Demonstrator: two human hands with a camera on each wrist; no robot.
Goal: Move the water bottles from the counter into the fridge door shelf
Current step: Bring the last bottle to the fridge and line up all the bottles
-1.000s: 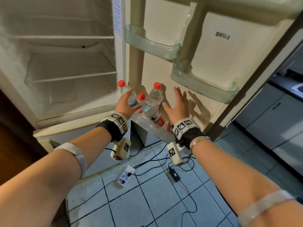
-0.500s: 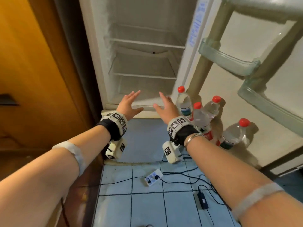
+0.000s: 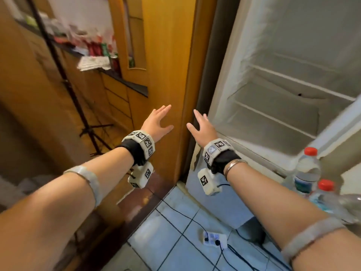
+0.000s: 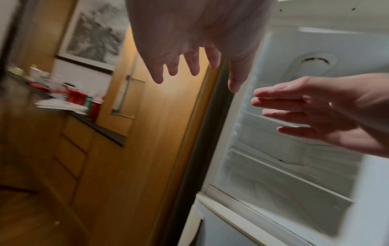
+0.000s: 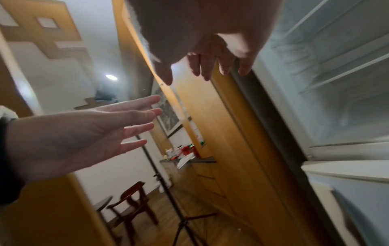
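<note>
Both the left hand (image 3: pixel 158 122) and the right hand (image 3: pixel 203 128) hang empty, fingers spread. Two water bottles (image 3: pixel 307 171) stand at the frame's lower right. The counter (image 3: pixel 125 83) lies upper left; fetching more likely comes next.

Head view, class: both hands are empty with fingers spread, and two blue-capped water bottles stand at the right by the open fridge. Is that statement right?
One detail is wrong: the caps are red, not blue. The head view shows two red-capped water bottles at the right by the open fridge. The left hand and right hand are indeed empty, fingers spread.
</note>
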